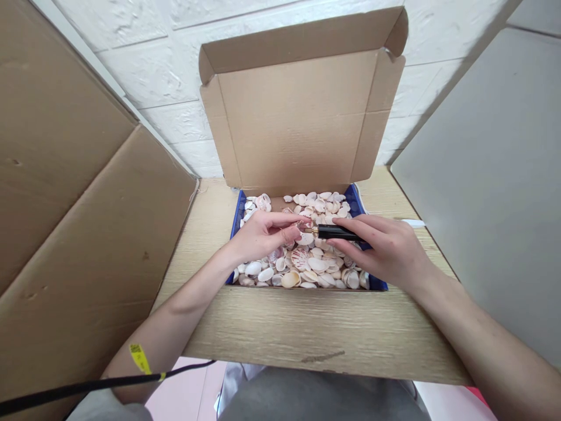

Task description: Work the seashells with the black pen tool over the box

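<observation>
My left hand [259, 235] is closed over the box, pinching a small pinkish-brown seashell [303, 224] between thumb and fingers. Most of that shell is hidden by the fingers. In my right hand [391, 244] is a slim black mini drill [338, 232] with a brass-coloured chuck, lying nearly level. Its tip points left and meets the shell or comes very close; I cannot tell which. Beneath both hands, many loose white and cream seashells [318, 265] fill a shallow cardboard box with blue sides [236, 219]. A ribbed shell with reddish stripes [300, 258] lies among them.
The box's brown lid [302, 117] stands raised against the white brick-patterned wall [175, 70]. Cardboard [87, 234] rises at left, a pale panel [491, 175] at right. A white object [413, 223] lies on the wooden table [280, 327]. A black cable [87, 387] crosses the lower left.
</observation>
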Demonstrator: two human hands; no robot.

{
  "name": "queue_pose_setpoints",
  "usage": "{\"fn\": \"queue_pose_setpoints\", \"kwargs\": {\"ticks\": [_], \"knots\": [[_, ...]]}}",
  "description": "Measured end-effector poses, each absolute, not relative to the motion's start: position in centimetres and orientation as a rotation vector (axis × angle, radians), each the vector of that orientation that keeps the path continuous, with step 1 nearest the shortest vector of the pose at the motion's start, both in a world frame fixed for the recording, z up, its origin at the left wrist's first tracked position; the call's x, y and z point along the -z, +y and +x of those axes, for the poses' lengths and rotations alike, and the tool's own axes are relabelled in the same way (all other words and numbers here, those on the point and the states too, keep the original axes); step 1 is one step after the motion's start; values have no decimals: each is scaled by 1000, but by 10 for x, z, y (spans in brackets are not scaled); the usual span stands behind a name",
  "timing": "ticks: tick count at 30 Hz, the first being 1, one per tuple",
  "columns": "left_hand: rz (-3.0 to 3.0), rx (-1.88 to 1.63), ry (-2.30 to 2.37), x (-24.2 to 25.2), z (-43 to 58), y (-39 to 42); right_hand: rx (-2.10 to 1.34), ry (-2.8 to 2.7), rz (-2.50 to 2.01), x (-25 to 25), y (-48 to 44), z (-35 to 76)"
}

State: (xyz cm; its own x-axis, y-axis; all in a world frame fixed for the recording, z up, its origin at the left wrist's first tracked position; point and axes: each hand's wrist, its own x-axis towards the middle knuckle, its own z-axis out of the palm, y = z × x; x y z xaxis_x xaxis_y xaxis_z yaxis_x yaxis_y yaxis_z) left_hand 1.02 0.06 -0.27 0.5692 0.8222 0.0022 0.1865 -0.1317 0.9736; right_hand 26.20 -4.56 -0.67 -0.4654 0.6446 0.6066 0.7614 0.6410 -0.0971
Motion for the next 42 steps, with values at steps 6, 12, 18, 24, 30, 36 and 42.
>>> {"fn": "queue_pose_setpoints", "kwargs": {"ticks": [6,12,18,24,30,36,42], "knots": [[1637,-743,815,3,11,1,268,-2233,-1072,7,-46,263],[1641,-733,804,2,11,1,271,-2227,-1057,5,-46,262],[1638,-707,831,2,11,1,234,-2237,-1090,6,-46,263],[1633,-696,860,2,11,-1,230,-2213,-1094,6,-46,262],[1621,-691,859,2,11,-1,193,-2195,-1122,6,-47,262],[1642,-700,863,2,11,0,184,-2215,-1126,5,-48,262],[1643,-693,870,1,11,-1,205,-2219,-1094,4,-47,261]]}}
